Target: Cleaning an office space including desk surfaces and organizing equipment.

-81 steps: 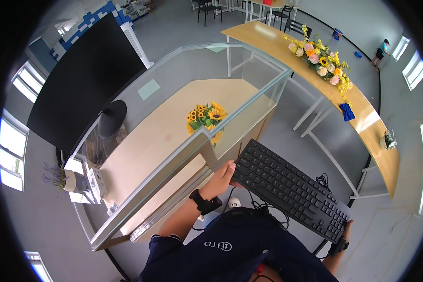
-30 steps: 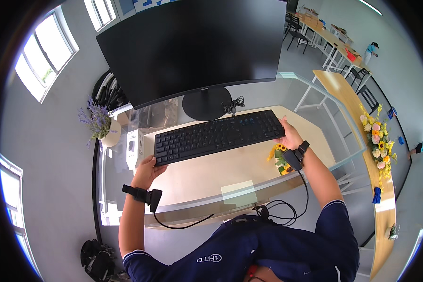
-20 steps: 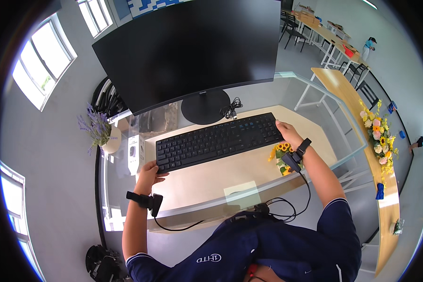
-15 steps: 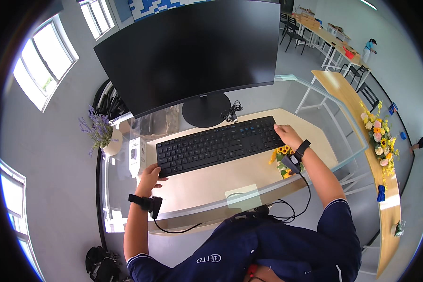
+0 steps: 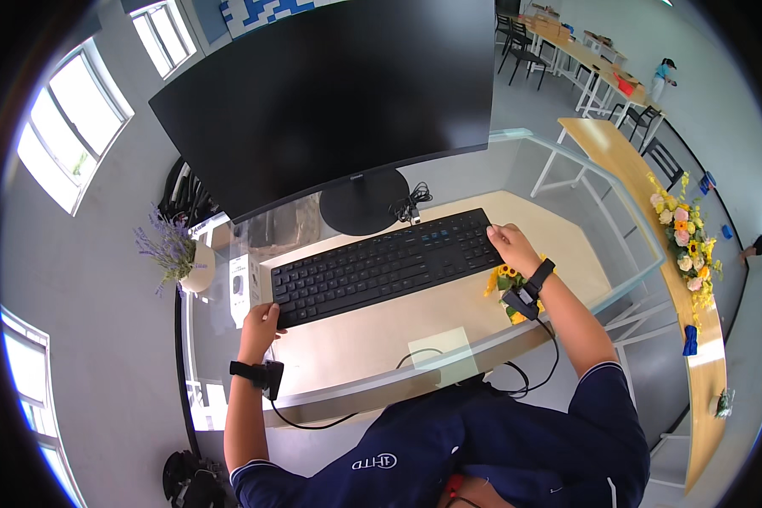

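A black full-size keyboard point(image 5: 381, 267) is held between my two hands over the light wooden desk top, its right end farther from me than its left. My left hand point(image 5: 261, 328) grips its near left corner, fingers partly hidden beneath. At the opposite end, my right hand point(image 5: 515, 245) pinches the right edge, thumb on top. Behind the keyboard stands a large black monitor point(image 5: 339, 102) on a round base point(image 5: 364, 201), its screen dark. A coiled black cable point(image 5: 412, 203) lies beside that base.
Left of the keyboard are a small white box point(image 5: 245, 286) and a white pot point(image 5: 200, 267) of lavender. Sunflowers point(image 5: 506, 278) show by my right wrist. A glass rim point(image 5: 643, 262) borders the desk. A cable point(image 5: 313, 426) hangs from my left wrist device. A flower-topped wooden table point(image 5: 626, 182) stands right.
The keyboard and both hands have shifted slightly left in the picture, and my left hand a little nearer to me. The whole view has tilted somewhat. Both hands keep their hold.
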Demonstrator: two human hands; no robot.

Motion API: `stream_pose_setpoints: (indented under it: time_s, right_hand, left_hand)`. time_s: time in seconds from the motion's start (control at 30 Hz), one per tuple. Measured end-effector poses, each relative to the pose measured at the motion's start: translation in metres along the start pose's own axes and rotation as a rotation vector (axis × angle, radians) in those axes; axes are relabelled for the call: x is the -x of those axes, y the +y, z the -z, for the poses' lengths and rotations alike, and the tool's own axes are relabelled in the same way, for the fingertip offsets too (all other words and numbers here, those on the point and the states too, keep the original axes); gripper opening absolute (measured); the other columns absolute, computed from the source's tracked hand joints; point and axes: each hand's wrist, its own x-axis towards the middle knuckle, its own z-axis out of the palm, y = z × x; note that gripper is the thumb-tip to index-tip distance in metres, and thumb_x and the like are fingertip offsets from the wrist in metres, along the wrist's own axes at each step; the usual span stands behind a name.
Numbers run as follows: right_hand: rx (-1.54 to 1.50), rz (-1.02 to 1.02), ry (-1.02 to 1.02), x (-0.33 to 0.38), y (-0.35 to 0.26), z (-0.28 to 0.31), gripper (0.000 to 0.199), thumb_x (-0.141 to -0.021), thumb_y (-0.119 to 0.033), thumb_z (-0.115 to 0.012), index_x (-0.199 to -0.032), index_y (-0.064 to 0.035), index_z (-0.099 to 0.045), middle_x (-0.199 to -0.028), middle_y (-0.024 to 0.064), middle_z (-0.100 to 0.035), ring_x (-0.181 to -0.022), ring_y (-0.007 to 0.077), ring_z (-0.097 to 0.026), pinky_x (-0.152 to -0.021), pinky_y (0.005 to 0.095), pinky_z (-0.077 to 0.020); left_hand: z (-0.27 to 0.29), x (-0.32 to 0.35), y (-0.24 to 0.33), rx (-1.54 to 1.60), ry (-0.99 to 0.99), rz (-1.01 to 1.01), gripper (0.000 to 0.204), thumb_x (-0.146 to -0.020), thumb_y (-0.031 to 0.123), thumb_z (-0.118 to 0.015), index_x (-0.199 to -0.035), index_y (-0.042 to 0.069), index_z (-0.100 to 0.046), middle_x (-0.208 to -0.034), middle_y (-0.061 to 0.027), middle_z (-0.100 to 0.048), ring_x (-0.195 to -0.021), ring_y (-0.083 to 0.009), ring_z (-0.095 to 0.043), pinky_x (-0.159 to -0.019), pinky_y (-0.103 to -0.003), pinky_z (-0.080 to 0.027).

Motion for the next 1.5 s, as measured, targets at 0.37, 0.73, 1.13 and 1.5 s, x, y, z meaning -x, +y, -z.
stream_pose_setpoints:
  time_s: [0.37,0.73,1.13,1.5]
  right_hand:
    - [-0.057,-0.070,0.090,0.002,0.002,-0.010,0.035,-0.083,-0.032,-0.045,-0.086,0.0003,-0.058,-0.076,0.0121,-0.054,-0.067,0.0248,-0.052,-0.062,0.0320,-0.0409]
    - [0.058,-0.014,0.168,0.006,-0.004,-0.010,0.021,-0.080,-0.017,-0.045,-0.078,0.0010,-0.056,-0.073,0.0160,-0.055,-0.071,0.0318,-0.053,-0.064,0.0376,-0.0420]
    - [0.134,-0.076,0.058,0.020,-0.013,0.009,0.021,-0.080,-0.017,-0.044,-0.087,-0.0030,-0.057,-0.082,0.0142,-0.058,-0.075,0.0319,-0.054,-0.065,0.0375,-0.0436]
    - [-0.708,-0.208,-0.641,0.187,-0.043,0.096,0.015,-0.083,-0.012,-0.050,-0.084,0.0006,-0.058,-0.075,0.0060,-0.056,-0.061,0.0104,-0.051,-0.055,0.0219,-0.0410]
  left_hand:
    - [0.013,0.003,-0.023,-0.155,0.070,-0.141,0.024,-0.079,0.018,-0.051,-0.086,-0.005,-0.056,-0.075,-0.0163,-0.053,-0.070,-0.0227,-0.052,-0.064,-0.030,-0.039]
    - [0.003,0.021,0.006,-0.313,0.093,-0.232,0.026,-0.079,0.016,-0.052,-0.097,-0.002,-0.056,-0.075,-0.0132,-0.052,-0.069,-0.0195,-0.052,-0.064,-0.027,-0.040]
    - [0.009,0.017,-0.010,-0.215,0.090,-0.175,0.033,-0.080,0.014,-0.052,-0.109,-0.001,-0.050,-0.093,-0.0115,-0.052,-0.074,-0.0157,-0.053,-0.065,-0.024,-0.043]
    - [0.076,0.134,-0.019,0.706,0.479,-0.259,0.029,-0.088,0.018,-0.041,-0.110,0.002,-0.047,-0.090,-0.0028,-0.054,-0.069,-0.0075,-0.047,-0.063,-0.020,-0.039]
